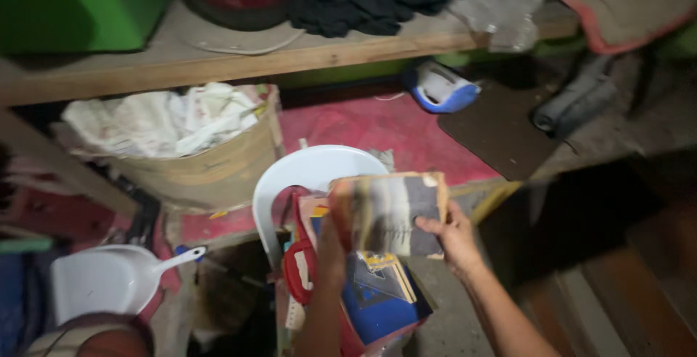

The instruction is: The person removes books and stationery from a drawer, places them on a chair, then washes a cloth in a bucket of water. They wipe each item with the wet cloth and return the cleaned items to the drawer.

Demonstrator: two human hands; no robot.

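Your right hand (454, 237) pinches the book (392, 213) by its lower corner, your left hand (330, 244) closed on its other edge, holding it upright above the white chair (290, 175) and its stack (377, 291).

Dim, motion-blurred view; light falls centrally, while corners sink into deep shadow.

I hold a worn book (392, 212) in both hands, my right hand (454, 237) at its edge, my left hand (330, 252) under it, above a white chair (305, 172).
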